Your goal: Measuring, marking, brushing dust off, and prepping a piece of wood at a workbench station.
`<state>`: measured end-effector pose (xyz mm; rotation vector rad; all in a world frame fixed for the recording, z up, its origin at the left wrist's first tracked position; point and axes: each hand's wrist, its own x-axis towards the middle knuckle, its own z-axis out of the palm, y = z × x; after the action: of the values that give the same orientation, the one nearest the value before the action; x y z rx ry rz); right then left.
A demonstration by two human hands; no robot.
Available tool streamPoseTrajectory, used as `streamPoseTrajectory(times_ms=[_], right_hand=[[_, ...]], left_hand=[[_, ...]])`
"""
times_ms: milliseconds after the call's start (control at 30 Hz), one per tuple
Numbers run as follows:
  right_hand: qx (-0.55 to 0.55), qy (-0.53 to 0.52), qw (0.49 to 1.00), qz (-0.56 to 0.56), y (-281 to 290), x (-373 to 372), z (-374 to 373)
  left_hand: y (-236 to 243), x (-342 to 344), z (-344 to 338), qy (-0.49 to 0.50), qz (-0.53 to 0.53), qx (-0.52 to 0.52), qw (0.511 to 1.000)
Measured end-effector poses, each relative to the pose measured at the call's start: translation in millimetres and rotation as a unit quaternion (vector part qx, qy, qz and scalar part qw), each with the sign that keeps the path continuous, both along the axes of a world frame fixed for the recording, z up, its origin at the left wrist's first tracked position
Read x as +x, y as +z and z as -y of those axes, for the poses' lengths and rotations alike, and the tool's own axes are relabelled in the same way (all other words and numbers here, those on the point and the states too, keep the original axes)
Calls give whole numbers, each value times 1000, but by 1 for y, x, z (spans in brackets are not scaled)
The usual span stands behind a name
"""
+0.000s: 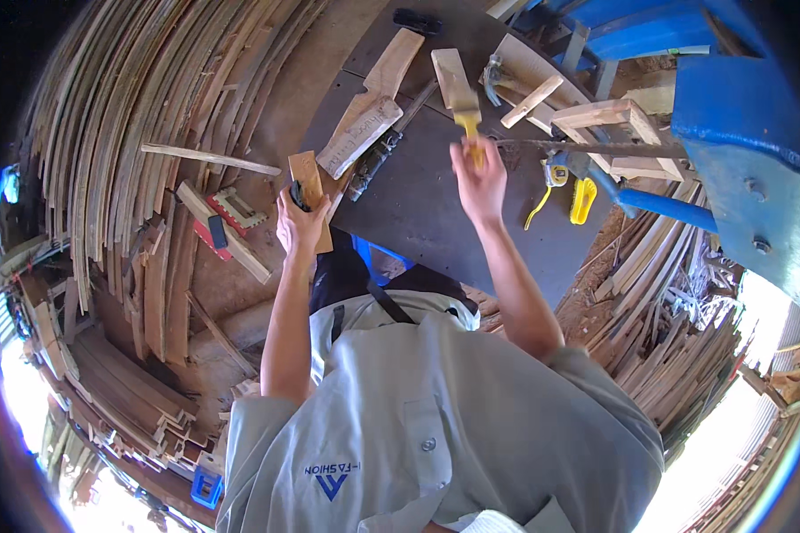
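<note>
My left hand (298, 222) grips a brown wooden board (302, 167) and a small black object (303, 197) at the desk's left side. My right hand (478, 178) is closed on a yellow-handled flat tool (467, 118), its end overlapping a pale wood piece (449, 71). Between my hands lie a marked pale board (356, 138) and a metal clamp-like tool (373, 169) on the dark tabletop (409, 226). To the right of my right hand are a yellow tape measure (556, 178), another yellow object (582, 202) and a hammer (493, 75).
Stacked wooden strips (124, 107) fill the left; more (658, 355) lie lower right. A blue metal machine (738, 178) stands at the right beside small wooden frames (622, 124). Red objects (213, 240) and a loose stick (204, 158) are left of my left hand.
</note>
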<state>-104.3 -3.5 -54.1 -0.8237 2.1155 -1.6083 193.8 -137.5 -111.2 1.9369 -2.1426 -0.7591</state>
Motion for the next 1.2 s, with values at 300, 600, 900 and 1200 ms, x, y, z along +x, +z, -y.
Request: streamPoseTrajectory(times_ms=[300, 600, 900, 1200], right_hand=[[151, 170, 961, 158, 15, 86, -74], [339, 136, 931, 19, -21, 90, -116], [562, -257, 783, -67, 41, -5, -470], [204, 214, 955, 43, 16, 104, -130]], left_hand=[[-22, 4, 16, -43, -63, 22, 997], [-35, 3, 12, -53, -68, -14, 996], [-35, 4, 17, -59, -74, -15, 995], [-41, 2, 19, -56, -87, 3, 995]])
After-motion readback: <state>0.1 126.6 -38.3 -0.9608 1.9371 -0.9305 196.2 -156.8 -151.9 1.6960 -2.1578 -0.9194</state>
